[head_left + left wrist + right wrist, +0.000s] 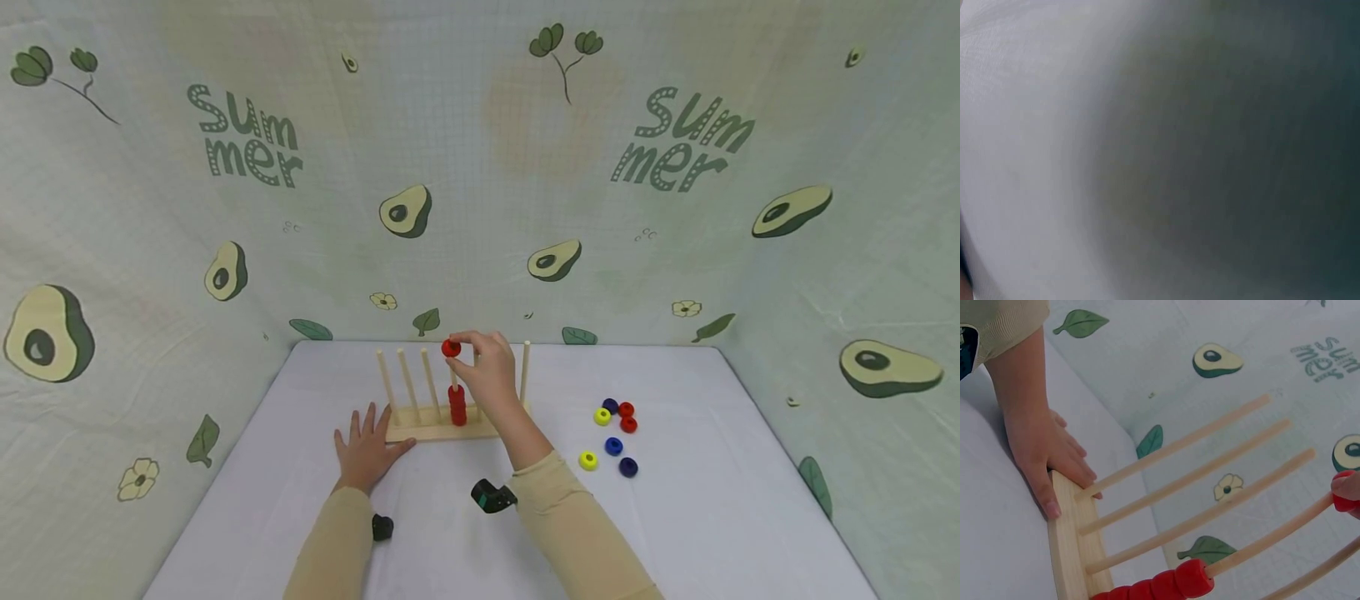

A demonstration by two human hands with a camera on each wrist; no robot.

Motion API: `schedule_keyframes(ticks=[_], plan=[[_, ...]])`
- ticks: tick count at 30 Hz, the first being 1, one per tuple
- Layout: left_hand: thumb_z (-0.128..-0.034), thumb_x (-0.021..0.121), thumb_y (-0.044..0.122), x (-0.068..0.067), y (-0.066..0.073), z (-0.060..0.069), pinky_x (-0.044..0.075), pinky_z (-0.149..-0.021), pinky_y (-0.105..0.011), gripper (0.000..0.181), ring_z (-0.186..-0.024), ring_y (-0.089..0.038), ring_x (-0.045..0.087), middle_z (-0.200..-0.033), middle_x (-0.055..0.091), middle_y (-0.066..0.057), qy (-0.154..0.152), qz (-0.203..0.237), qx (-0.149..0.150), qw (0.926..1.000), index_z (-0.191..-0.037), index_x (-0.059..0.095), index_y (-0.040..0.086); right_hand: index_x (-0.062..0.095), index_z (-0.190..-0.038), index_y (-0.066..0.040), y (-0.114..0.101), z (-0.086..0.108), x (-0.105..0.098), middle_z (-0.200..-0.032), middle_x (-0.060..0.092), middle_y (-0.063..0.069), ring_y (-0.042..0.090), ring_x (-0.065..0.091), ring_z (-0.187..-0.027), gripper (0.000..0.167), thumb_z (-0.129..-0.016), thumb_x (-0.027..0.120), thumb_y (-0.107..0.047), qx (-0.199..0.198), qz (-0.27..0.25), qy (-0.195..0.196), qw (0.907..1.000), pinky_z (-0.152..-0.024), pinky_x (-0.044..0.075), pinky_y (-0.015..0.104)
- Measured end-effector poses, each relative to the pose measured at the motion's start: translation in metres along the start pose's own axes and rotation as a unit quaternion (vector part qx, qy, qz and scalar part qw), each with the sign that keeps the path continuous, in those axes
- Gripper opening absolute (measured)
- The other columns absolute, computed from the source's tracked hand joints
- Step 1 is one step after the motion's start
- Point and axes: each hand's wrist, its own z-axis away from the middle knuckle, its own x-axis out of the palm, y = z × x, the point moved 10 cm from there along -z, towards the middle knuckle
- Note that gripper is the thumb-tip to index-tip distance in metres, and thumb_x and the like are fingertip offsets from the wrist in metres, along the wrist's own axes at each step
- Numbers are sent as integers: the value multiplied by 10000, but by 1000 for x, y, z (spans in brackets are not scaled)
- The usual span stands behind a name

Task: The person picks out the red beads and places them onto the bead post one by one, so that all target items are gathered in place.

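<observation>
My right hand [487, 371]: thumb and finger pinch one small red round bead [449, 349], nothing else in the grip. Bead sits at the very tip of the fourth upright pale-wood peg [453, 377] from the left; can't tell if it's threaded on or just against the end. Below it, same peg, a stack of glossy red beads [457, 406] sits on the long pale-wood base [435, 433], bare peg between.

My left hand [366, 458]: fingers spread, resting against the base's left end, not clenched (left wrist view is mostly blur, so this comes from the other two).

Handling, my guess: bead is light, hard, won't dent or crack easily. Smooth shiny skin, so a bit slippery if pinched off-centre. Best hold is the rounded rim, opposite sides, hole left uncovered. Base looks stiff and light enough to skid; its end is the place to brace it.

Orientation: bead is squat, no long axis worth naming. Hole looks roughly in line with the peg, but I can't confirm. Peg points up; base's long axis runs left to right across the white table [712, 500].
</observation>
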Motion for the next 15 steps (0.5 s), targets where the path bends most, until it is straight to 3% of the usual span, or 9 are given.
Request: schedule_keyframes(ticks=[5,15], plan=[[-812,534,753,-2,1,4,-46,-1039,-735,990,-1435,-482,35,-1588,168,-221,-1,26,-17,10000,-1534,305,116,749,-1073,-146,-3,1,1,-821,629,-28,159,463,-774,313,-774,838,-152,-59,45,-18,10000,-667,385,298],[-803,546,751,-9,6,6,-23,-1038,-740,989,-1429,-491,67,-1574,199,-235,83,80,11,9999,-1517,335,100,754,-1047,-131,-9,1,-2,-754,631,-27,166,444,-745,287,-774,838,-154,-408,311,108,9986,-649,376,303]])
